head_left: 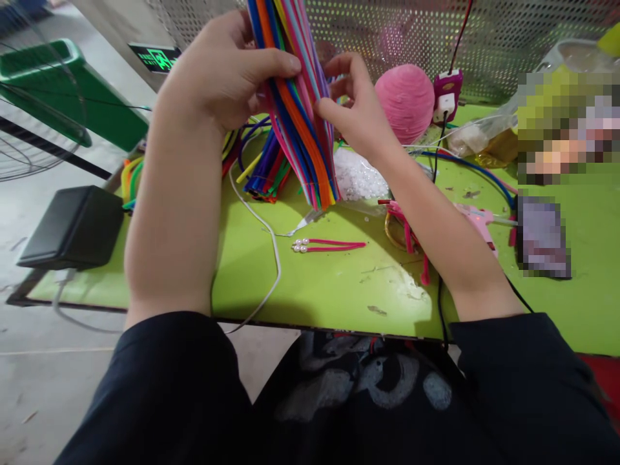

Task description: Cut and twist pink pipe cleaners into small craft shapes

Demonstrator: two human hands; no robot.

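A thick bundle of multicolored pipe cleaners (305,123) is held up above the green table. My left hand (223,71) wraps around it from the left, thumb across the front. From the right, my right hand (356,103) meets the bundle with thumb and curled fingers, at its pink and purple stems; its exact grip is partly hidden. Below lies a folded pink pipe cleaner (339,245) with white pearl beads at its left end. More pipe cleaners (271,171) rest behind my left forearm. A clear bag of white beads (361,177) sits under my right wrist.
A pink ball (405,103) stands by a purple power adapter (446,93) against the perforated metal panel. At the right are a pink glue gun (477,223) and a blurred-out phone (542,236). A black box (72,226) sits left; a white cable (277,258) crosses the table.
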